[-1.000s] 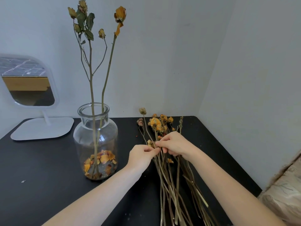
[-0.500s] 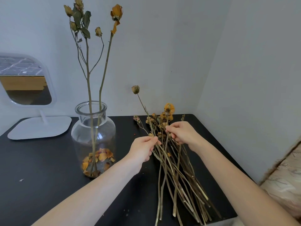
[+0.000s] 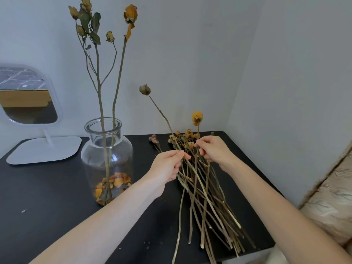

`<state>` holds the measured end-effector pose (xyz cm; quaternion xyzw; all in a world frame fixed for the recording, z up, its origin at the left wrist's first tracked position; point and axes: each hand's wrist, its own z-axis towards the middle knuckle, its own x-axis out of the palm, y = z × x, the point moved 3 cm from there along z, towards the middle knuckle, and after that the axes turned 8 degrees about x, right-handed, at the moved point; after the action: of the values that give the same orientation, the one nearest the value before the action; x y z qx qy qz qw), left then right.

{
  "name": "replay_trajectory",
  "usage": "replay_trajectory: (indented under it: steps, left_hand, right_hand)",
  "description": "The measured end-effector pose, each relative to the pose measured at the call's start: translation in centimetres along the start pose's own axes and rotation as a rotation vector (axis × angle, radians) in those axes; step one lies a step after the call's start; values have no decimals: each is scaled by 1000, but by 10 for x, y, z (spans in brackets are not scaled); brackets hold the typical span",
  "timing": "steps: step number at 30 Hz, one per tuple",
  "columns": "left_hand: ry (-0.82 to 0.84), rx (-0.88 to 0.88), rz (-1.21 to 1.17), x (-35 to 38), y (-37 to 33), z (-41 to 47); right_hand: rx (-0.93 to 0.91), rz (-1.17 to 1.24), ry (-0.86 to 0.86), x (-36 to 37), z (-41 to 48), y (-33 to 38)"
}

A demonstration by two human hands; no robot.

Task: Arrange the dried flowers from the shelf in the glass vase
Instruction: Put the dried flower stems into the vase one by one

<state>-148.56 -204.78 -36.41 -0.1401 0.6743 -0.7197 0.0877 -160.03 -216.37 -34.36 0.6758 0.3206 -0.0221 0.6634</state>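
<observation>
A clear glass vase [image 3: 107,149] stands on the black table [image 3: 47,197], with two tall dried stems [image 3: 99,77] upright in it and orange petals at its bottom. To its right lies a pile of dried flowers [image 3: 207,197], heads toward the wall. My left hand [image 3: 167,166] pinches a stem whose brown bud [image 3: 144,89] is raised and leans left. My right hand [image 3: 213,150] pinches a stem with a yellow flower head [image 3: 197,117] that stands almost upright. Both hands are above the pile's upper part.
A white stand mirror [image 3: 28,103] sits at the back left of the table. White walls meet in a corner just behind the pile. The table's right and front edges run close to the stem ends. A beige patterned fabric [image 3: 331,204] lies lower right.
Both hands have lifted a stem each out of the pile; the brown bud and the yellow head now stand higher than a second ago. The vase has not moved.
</observation>
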Motion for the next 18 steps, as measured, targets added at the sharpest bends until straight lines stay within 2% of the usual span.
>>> replay_trajectory:
  steps: [6,12,18]
  left_hand:
    - [-41,60,12,-8,-9,3]
    - [-66,82,190,-9,-10,2]
    - [-68,127,246,-8,-19,-1]
  right_hand:
    - [-20,18,-22,-4,-3,-1]
    - [-43,130,-61,-13,1,5]
    - [-52,189,-138,-21,5,11]
